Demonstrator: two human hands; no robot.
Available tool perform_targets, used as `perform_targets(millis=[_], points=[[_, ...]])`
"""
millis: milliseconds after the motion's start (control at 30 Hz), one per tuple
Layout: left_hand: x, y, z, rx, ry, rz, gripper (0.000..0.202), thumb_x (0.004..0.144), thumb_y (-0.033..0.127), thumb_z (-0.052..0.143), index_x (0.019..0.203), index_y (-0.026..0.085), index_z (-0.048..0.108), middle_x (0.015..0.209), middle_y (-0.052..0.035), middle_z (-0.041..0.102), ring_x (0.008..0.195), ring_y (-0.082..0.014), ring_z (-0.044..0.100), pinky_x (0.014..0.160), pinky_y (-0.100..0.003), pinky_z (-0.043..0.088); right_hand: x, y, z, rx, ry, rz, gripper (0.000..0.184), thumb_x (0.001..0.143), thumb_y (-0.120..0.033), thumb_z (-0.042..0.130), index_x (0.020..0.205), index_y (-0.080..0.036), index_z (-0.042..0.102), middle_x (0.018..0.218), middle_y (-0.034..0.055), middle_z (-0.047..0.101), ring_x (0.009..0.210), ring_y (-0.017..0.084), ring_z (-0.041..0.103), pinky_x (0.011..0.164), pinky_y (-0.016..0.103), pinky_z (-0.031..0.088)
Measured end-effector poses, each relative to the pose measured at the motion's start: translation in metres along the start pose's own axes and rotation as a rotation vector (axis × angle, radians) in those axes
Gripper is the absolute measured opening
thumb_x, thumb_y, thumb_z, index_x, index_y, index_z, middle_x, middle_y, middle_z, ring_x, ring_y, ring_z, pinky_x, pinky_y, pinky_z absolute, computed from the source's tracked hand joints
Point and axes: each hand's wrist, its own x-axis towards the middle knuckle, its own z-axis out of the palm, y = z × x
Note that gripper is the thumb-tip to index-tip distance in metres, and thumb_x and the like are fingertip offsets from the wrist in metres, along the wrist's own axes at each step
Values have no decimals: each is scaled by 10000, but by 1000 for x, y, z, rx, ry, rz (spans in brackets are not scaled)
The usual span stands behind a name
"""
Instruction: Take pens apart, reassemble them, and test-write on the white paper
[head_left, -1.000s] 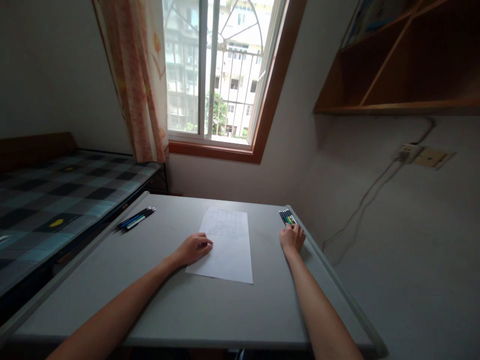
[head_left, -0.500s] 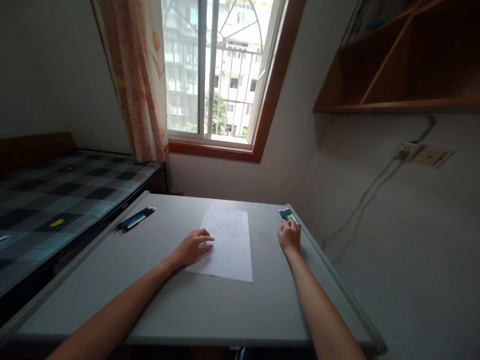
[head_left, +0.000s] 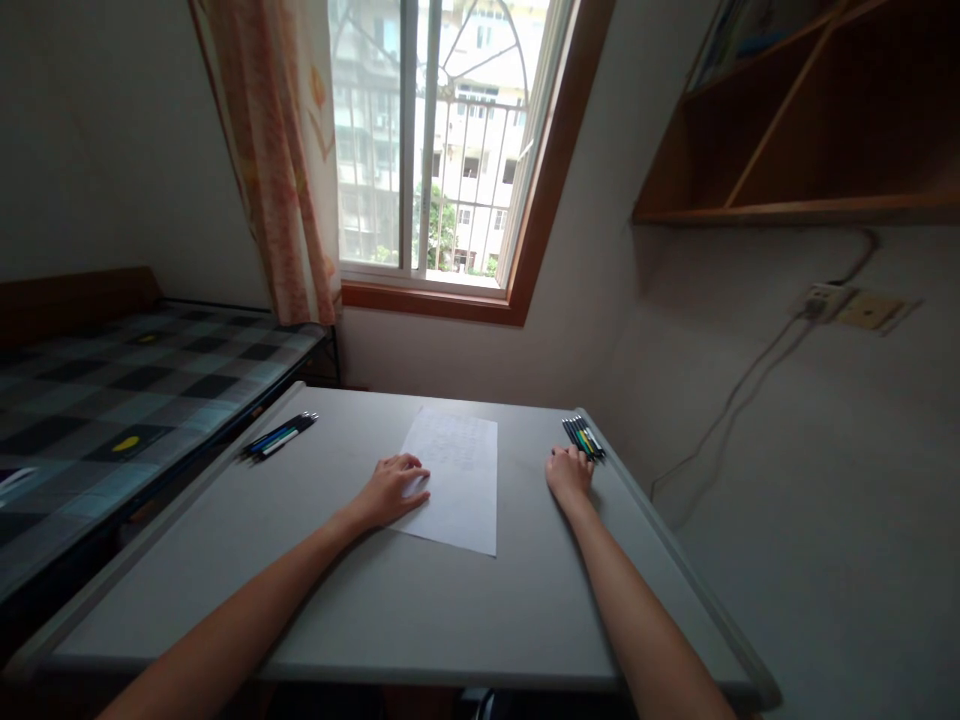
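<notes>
My left hand (head_left: 394,489) rests on the left side of a white sheet of paper (head_left: 465,500), its fingers spread and thumb apart. Faint lines of marks cover the upper part of the sheet. To the right, my right hand (head_left: 570,473) is closed just in front of a row of several pens (head_left: 583,436) with dark barrels and some coloured parts. A small dark end pokes out at the left of its fingers and looks like a pen; the rest of it is hidden by the hand.
Another group of several pens (head_left: 281,437) lies at the left of the grey-white table (head_left: 450,620). A bed (head_left: 187,370) with a checked mattress stands to the left. Ahead are a window and a curtain (head_left: 300,200); a wooden shelf (head_left: 750,213) and a wall socket (head_left: 825,298) are on the right.
My right hand has drawn back from the right-hand pens, a little left and toward me, uncovering more of them. The sheet has turned slightly under my left hand.
</notes>
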Motion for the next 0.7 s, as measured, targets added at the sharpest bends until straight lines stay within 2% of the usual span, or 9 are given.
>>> perform_targets(millis=[67,133,233,367,533,700], points=[[0,-2,-4,14,-22,-20,338,785,427,505,1065,263,598,1076,-58,551,1023,-207,506,924,-359,343,-3,-9,-2,25,-34,56,311,830,-300,404,999,-163,627,1047,142,536,989,263,460,813,370,314],[1,-5,-9,25,-48,-40,345,792,428,490,1075,258,592,1082,-60,551,1025,-207,510,920,-342,354,-5,-19,-4,78,-55,76,368,825,-370,418,1092,-182,588,1109,142,517,1035,273,445,842,382,309],[2,-11,-18,8,-131,-57,375,784,446,491,1086,246,585,1114,-64,541,1007,-200,527,911,-307,373,-8,-34,-6,151,-121,69,486,831,-453,394,1246,-212,471,1268,147,414,1119,279,401,890,388,287],[2,-22,-25,-40,-210,-68,401,775,449,498,1105,233,568,1158,-70,522,1011,-190,534,916,-278,380,-15,-51,-5,185,-186,34,579,838,-542,317,1322,-229,373,1384,149,286,1235,283,287,960,398,216],[-3,-48,-29,-44,-178,-51,408,800,415,462,1143,212,547,1215,-87,500,1049,-198,525,950,-302,368,-23,-60,3,152,-192,8,592,847,-560,263,1328,-232,369,1400,141,286,1283,286,207,1005,433,106],[-10,-77,-30,-4,-136,-128,407,816,416,422,1130,201,566,1227,-92,514,1089,-212,511,973,-335,355,-26,-59,6,133,-165,11,578,848,-546,277,1323,-234,378,1402,128,293,1287,277,208,1014,424,98]])
